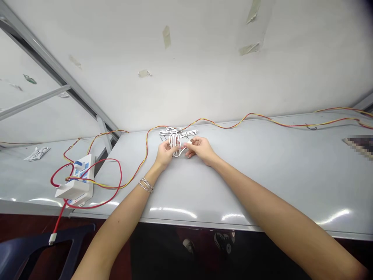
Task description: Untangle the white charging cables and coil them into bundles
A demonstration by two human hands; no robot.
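Observation:
A coiled white cable (175, 144) is pinched in my left hand (165, 154), its loops standing above the grey shelf. My right hand (201, 150), just to the right, has its fingers closed on the cable's white plug end (189, 143). A short stretch of cable runs between the two hands. Right behind them, near the wall, white cable bundles (186, 133) with black ties lie on the shelf (233, 171).
At the left, a white power strip (89, 171) holds a white adapter (72, 189) and looping red cable (120, 171). A red-yellow wire (221, 127) runs along the wall. Another white cable bundle (37, 154) lies far left. A blue chair (70, 233) stands below.

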